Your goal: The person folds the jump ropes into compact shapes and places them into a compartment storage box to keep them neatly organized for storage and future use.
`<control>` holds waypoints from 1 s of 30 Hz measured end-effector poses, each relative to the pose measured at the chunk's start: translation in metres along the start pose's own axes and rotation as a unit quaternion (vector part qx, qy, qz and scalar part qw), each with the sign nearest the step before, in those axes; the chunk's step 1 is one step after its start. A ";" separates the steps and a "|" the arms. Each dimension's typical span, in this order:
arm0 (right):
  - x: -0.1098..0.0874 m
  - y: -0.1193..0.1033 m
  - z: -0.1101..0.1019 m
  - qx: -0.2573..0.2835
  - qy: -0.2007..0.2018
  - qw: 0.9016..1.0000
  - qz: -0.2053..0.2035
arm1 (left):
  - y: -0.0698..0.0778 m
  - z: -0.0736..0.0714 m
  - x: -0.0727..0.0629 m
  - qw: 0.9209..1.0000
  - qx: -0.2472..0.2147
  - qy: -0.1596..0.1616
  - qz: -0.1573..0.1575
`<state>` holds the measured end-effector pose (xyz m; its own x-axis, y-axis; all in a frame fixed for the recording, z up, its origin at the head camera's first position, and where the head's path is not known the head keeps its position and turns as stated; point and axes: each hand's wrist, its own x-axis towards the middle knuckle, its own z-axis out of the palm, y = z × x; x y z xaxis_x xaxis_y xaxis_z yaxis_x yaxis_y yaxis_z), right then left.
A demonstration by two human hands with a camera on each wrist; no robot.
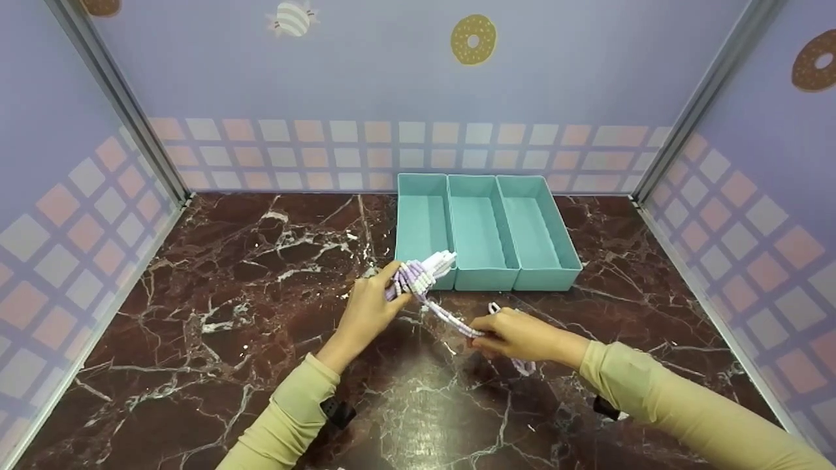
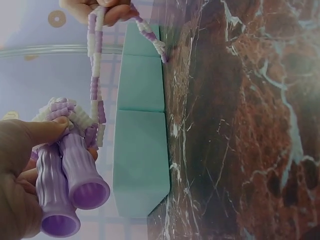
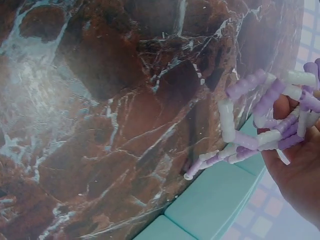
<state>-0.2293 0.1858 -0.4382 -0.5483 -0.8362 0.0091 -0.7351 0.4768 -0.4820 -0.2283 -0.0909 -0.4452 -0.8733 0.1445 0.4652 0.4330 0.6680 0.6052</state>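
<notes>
A purple-and-white beaded jump rope (image 1: 450,318) stretches between the two hands above the table. My left hand (image 1: 371,307) grips its bundled part, thumb pressed over the beads. In the left wrist view two ridged purple handles (image 2: 82,172) stick out side by side from that grip, their hollow ends facing the camera. To the right, my right hand (image 1: 522,336) holds the loose length between thumb and fingers. Bead loops (image 3: 245,140) dangle from this hand in the right wrist view, and part of the rope is hidden behind the fingers in the head view.
Three teal bins, a left one (image 1: 423,225), a middle one (image 1: 480,228) and a right one (image 1: 539,225), stand side by side just beyond the hands. A dark red marbled table (image 1: 261,339) lies beneath. Purple patterned panels (image 1: 366,78) enclose the back and sides.
</notes>
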 end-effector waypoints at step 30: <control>0.010 -0.032 -0.025 -0.428 0.203 0.841 -0.262 | 0.014 0.004 -0.004 0.985 0.152 -0.075 0.041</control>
<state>-0.2215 0.1690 -0.4010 -0.0229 -0.9134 0.4065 -0.8406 0.2377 0.4867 -0.2192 -0.0790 -0.4414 -0.8714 0.2975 0.3902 0.4362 0.8338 0.3384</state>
